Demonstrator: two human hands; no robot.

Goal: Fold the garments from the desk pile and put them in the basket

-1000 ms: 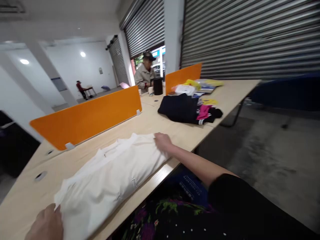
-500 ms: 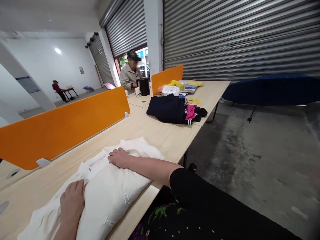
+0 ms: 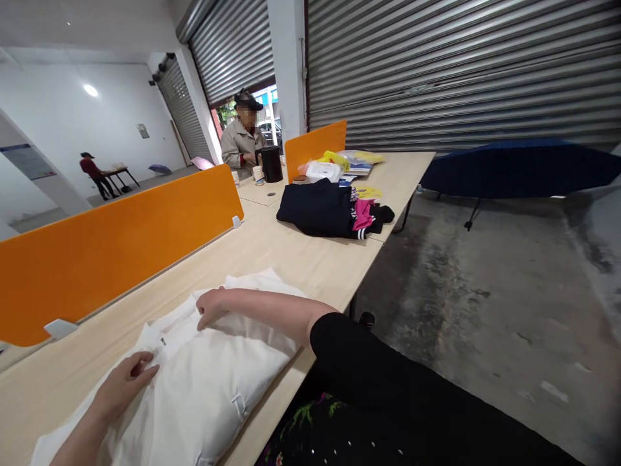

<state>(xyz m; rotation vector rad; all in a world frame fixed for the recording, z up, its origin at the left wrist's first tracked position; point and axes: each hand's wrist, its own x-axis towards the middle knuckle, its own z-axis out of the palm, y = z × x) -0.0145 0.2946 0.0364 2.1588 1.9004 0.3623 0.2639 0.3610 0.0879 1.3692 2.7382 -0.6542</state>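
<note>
both hands rest on a white garment spread near the front edge of the long wooden table. her right hand lies at the far part of the cloth, fingers curled down and pinching a fold close to what looks like the collar. her left hand sits nearer to her, fingers bent, the tips pressing the fabric by a small tag; it seems to nip the cloth lightly more than lie flat, though i cannot tell for sure. the garment is bunched and puffed, with a little loop showing on its near side.

an orange divider runs along the middle of the table just behind the garment, and a second orange divider stands farther down. between them and the table's right edge sits a heap of dark clothes, with a pink piece and a black striped piece tucked against its right side. behind that heap lie a white packet and some yellow plastic bags; what is in them is too small to make out.

a black jug and two pale cups stand by a seated person in a cap at the far end. another person in red stands at a small table deep in the room. an open dark blue umbrella rests on the concrete floor to the right, before the closed roller shutters.
</note>
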